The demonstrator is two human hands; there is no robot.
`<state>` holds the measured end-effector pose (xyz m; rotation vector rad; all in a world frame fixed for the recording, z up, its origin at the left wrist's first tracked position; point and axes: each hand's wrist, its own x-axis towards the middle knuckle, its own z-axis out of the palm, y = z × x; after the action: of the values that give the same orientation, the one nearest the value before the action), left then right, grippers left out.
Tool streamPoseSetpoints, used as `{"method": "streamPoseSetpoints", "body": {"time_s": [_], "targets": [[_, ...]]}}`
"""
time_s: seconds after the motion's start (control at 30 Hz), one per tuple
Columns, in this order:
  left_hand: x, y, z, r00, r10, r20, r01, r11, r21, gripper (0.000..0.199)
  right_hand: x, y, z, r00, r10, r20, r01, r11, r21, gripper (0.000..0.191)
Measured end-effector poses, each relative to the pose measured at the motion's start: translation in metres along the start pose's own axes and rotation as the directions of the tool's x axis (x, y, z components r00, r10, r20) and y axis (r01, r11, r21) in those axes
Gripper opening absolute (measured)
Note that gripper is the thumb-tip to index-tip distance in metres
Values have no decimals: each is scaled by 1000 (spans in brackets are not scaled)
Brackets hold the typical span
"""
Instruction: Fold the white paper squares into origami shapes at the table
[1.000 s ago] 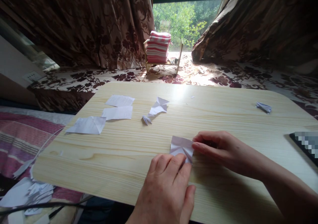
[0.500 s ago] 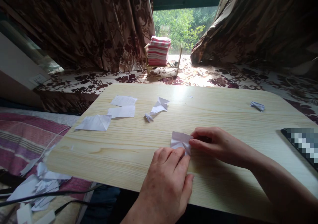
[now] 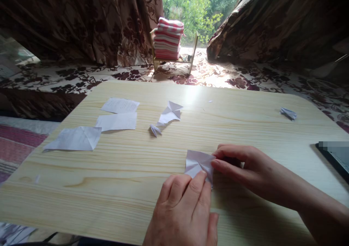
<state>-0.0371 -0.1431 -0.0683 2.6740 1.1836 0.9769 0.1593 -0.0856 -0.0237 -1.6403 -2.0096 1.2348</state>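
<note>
A small creased sheet of white paper (image 3: 196, 160) lies on the wooden table (image 3: 122, 166) in front of me. My left hand (image 3: 188, 206) rests over its near part, fingers laid out flat and pressing it down. At the paper's right edge, my right hand (image 3: 240, 162) pinches it between thumb and index finger. Fold lines cross the sheet, and its near edge is hidden under my left fingers.
Flat paper pieces (image 3: 117, 121) and a creased sheet (image 3: 76, 138) lie at the left. Folded paper (image 3: 171, 113) and a small folded bit (image 3: 155, 130) sit mid-table. Another folded piece (image 3: 288, 113) and a dark device (image 3: 334, 162) are at right. Behind stands a rack with striped cloths (image 3: 168, 39).
The view has tilted down and come closer to the table. Both hands keep their places on the paper, with slightly more of its creased face showing.
</note>
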Motion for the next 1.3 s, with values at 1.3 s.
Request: {"method": "streamPoseSetpoints", "body": {"time_s": [1.3], "targets": [[1,4,5,995,-88,55,86,996,29,37,-3,2,6,999,-41,-6,40,997,-69,33]]}}
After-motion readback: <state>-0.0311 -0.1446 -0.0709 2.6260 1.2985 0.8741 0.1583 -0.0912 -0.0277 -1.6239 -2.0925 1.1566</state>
